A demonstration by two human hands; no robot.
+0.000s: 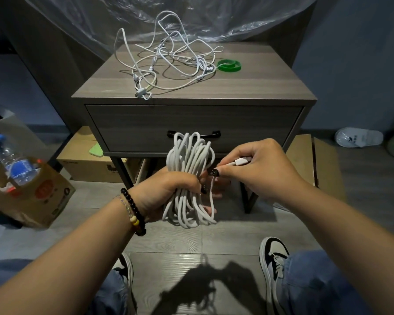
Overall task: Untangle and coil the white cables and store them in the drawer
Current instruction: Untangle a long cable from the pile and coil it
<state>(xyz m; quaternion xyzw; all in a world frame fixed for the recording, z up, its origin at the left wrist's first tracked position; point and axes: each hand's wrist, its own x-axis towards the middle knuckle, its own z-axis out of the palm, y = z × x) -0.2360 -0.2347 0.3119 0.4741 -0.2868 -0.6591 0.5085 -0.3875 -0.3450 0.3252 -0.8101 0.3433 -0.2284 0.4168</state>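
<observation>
Left hand [166, 192] grips thick coiled white cable bundle [189, 178] mid-length. Right hand [257, 167] pinches its white plug end [242, 160]. Tangled thin white cables [168, 57] lie on grey wooden bench [248, 85], drawer [191, 126] closed.

I have just one view, from the head camera: it looks forward and steeply down, wide-angle, close over both forearms, facing the nightstand [191, 87] front-on, with floor [168, 246] and shoes [274, 258] at the bottom edge.

Bare forearms, dark-painted nails, left wrist wearing a dark bead bracelet [134, 212] and thin chain — blue jeans [323, 285], black-and-white sneakers [273, 258].
</observation>
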